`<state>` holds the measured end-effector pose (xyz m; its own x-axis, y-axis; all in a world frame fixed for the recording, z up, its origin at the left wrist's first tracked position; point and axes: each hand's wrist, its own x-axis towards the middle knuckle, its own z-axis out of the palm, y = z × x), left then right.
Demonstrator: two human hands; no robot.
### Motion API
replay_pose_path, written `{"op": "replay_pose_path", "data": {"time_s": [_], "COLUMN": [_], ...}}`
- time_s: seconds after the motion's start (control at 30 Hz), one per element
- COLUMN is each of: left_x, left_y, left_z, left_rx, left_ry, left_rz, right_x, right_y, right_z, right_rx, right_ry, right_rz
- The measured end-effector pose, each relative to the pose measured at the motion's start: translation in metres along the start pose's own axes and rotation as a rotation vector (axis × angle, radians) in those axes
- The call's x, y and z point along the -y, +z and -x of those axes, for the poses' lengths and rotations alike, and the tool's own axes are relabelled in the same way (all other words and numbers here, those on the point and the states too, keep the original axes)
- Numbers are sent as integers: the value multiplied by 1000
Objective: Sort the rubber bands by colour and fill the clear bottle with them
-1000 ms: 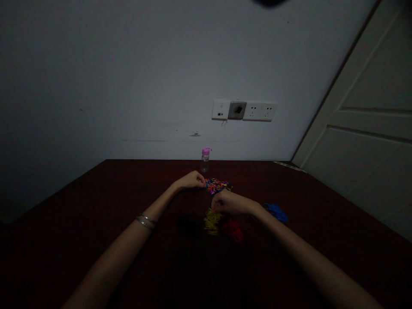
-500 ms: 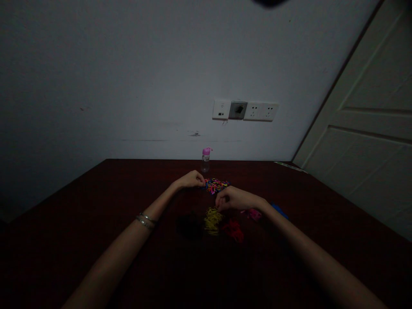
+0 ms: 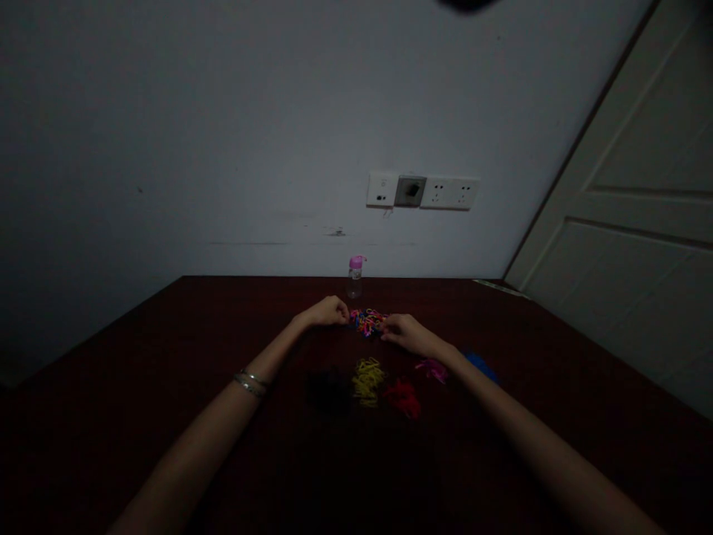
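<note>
No text is legible, even on the clear bottle [image 3: 354, 286]

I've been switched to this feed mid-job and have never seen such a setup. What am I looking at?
There is no machine here: these are a person's own bare hands, seen from one camera worn on the head, looking forward and down. On the dark red table is a mixed pile of small, colourful loops. The left hand is at its left edge, the right hand at its right. Nearer the person lie a yellow pile, red pile, pink pile, blue pile, partly behind the right forearm, and a faint dark pile. A pink-capped bottle stands behind. It's too dim to tell whether either hand holds anything.
</note>
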<state>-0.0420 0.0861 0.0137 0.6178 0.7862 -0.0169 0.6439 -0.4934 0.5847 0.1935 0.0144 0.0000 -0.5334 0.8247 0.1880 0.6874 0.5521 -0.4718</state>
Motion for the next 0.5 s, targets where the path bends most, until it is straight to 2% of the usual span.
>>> {"op": "replay_pose_path", "data": {"time_s": [0.13, 0.5], "left_x": [1, 5], "left_y": [-3, -10], "left_z": [1, 3], "left_rx": [-3, -41], "left_ry": [-3, -4], "left_rz": [3, 13], "right_x": [10, 21], "right_y": [5, 14], "right_z": [-2, -11], "right_rx": [3, 43], "right_ry": [-1, 129], "right_rz": [141, 432]}}
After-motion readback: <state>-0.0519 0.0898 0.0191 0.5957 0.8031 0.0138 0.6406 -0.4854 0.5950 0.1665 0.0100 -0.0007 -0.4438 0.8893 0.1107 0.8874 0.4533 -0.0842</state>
